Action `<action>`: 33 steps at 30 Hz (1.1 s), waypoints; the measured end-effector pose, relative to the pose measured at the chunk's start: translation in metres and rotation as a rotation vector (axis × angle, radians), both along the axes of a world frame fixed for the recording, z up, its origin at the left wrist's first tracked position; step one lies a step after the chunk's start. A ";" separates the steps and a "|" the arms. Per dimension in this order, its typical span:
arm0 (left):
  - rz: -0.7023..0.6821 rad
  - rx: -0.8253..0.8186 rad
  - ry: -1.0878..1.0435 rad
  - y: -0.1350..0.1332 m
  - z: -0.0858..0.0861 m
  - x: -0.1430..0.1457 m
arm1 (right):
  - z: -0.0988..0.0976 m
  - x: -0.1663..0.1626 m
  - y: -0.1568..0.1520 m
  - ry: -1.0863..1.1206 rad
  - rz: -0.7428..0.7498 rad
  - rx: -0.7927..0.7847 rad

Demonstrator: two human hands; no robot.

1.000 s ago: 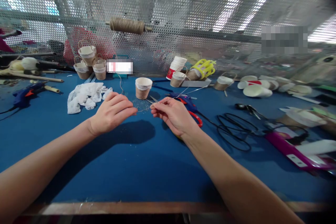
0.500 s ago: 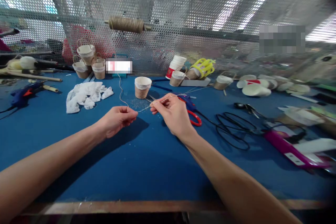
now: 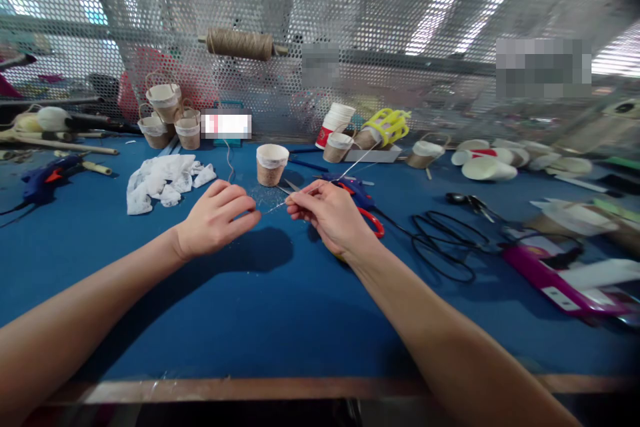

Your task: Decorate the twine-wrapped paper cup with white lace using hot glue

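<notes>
Both hands are held above the middle of the blue table. My right hand [image 3: 333,217] pinches a thin twine [image 3: 275,207], and a length of it runs out behind the hand to the upper right. At the other side, my left hand [image 3: 217,217] has its back turned up and its fingers bent, closed at the tips on the twine's near stretch; its thumb is mostly hidden. Just beyond the hands stands a small twine-wrapped cup [image 3: 270,168] with a white cloth rim. Scissors [image 3: 371,221] with red handles lie partly under my right hand, beside a blue glue gun [image 3: 357,192].
A twine spool [image 3: 240,44] hangs on the perforated metal screen. Crumpled white cloth [image 3: 163,180] lies left, with handled little buckets [image 3: 164,101] stacked behind. Rightward are a coiled black cable [image 3: 445,240], keys [image 3: 475,205] and a magenta power strip [image 3: 545,280]. Another glue gun [image 3: 47,180] rests far left.
My left hand has rolled over so its back faces up, its fingers lifted and less tightly curled. My right hand stays in nearly the same place, with the trailing twine at a steeper angle.
</notes>
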State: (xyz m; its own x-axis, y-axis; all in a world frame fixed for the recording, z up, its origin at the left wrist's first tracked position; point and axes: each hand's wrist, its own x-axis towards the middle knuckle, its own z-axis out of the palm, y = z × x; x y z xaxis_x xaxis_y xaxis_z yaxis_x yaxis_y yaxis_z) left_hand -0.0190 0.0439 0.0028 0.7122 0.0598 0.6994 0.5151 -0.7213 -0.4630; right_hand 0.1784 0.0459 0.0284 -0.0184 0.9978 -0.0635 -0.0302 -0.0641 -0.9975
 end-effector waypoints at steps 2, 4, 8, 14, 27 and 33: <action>0.014 0.015 0.017 0.000 0.000 0.000 | 0.000 0.000 0.000 0.002 -0.001 -0.006; 0.032 0.023 0.022 0.000 -0.001 -0.001 | 0.000 0.001 0.001 0.004 -0.002 -0.008; 0.005 -0.041 -0.023 0.001 -0.002 -0.001 | -0.001 0.000 0.001 0.011 0.002 -0.004; -0.005 -1.203 -0.902 -0.007 -0.008 0.019 | -0.006 -0.002 -0.002 0.015 -0.032 0.189; 0.023 -0.707 -0.420 -0.003 -0.003 0.011 | -0.005 0.004 0.004 0.012 -0.063 0.175; -0.010 -0.135 -0.057 0.005 -0.003 -0.005 | -0.003 0.003 0.003 0.007 -0.014 0.074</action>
State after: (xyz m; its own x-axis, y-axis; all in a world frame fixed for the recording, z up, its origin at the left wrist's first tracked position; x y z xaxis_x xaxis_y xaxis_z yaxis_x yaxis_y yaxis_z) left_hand -0.0235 0.0485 0.0001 0.6728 0.1496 0.7245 0.5303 -0.7804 -0.3314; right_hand 0.1809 0.0486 0.0258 -0.0041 0.9999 0.0109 -0.0379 0.0107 -0.9992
